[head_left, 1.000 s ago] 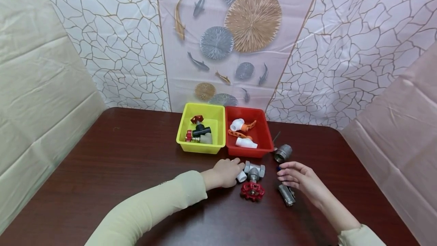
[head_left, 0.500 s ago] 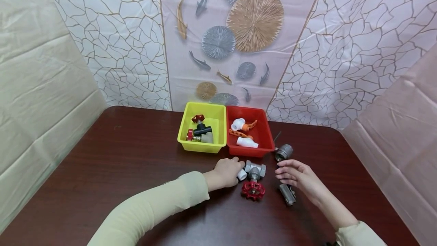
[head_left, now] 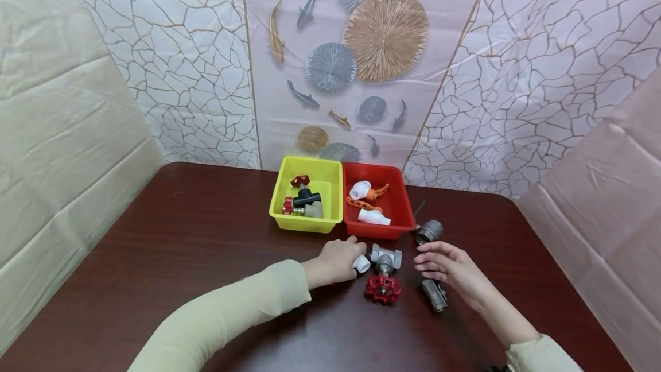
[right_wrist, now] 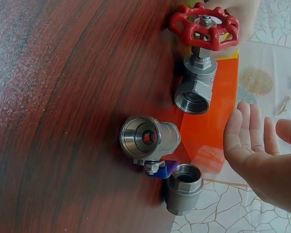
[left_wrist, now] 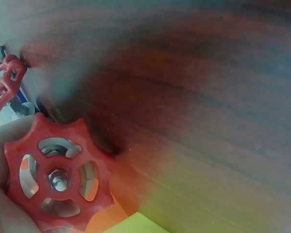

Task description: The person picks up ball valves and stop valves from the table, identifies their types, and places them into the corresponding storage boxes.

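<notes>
My left hand (head_left: pixel 338 260) grips a white gate valve (head_left: pixel 362 263) just in front of the bins. Its red handwheel (left_wrist: pixel 60 174) fills the lower left of the left wrist view, fingers beside it; the hand hides most of the valve body. To its right on the table lies a metal gate valve (head_left: pixel 384 268) with a red handwheel. My right hand (head_left: pixel 445 267) hovers with extended fingers, holding nothing. Near it are a metal ball valve (right_wrist: pixel 150 138) with a blue lever and a metal threaded fitting (right_wrist: pixel 184 191).
A yellow bin (head_left: pixel 330 179) holds red-handled valves with black and grey bodies. Touching it on the right, a red bin (head_left: pixel 397 202) contains white ball valves with orange levers. Patterned fabric (head_left: pixel 206 73) hangs behind the dark wooden table (head_left: pixel 206 217).
My left hand has shifted slightly left with the white gate valve, away from the metal gate valve. My right hand has drifted a little left, still holding nothing.
</notes>
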Tool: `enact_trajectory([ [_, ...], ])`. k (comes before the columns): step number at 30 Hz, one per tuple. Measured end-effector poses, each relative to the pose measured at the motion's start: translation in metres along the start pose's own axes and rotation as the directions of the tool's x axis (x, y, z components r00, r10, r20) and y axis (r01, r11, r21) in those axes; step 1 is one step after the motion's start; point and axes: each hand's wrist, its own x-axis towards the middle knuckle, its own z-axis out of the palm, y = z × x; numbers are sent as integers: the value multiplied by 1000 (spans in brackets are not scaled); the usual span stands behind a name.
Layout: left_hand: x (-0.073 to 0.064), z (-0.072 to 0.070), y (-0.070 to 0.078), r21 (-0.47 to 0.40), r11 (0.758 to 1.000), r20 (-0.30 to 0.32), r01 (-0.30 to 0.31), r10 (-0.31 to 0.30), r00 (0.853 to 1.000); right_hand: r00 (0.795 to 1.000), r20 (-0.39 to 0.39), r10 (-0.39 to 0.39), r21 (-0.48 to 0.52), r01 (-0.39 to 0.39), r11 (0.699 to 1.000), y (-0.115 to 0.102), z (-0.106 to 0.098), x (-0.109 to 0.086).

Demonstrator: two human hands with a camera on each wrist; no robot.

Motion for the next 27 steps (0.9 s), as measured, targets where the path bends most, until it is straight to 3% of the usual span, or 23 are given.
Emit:
enact_trajectory([
  [7, -8, 0, -5, -3, 999, -42, -38, 38, 998, 1000, 3, -1, 9, 1, 1000, 1, 1, 2],
  [16, -18, -1, -7, -27, 995, -8, -96, 96, 995, 1000, 3, 3, 1, -3, 1000, 0, 4, 3],
  [22, -25, -4, -8, -43, 995, -18, -96, 95, 995, 999, -24, 34, -8, -34, 999, -2, 6, 5],
  [27, -28, -6, -7, -68, 993, -25, -98, 96, 995, 1000, -1, 20, 7, -20, 1000, -1, 5, 6],
])
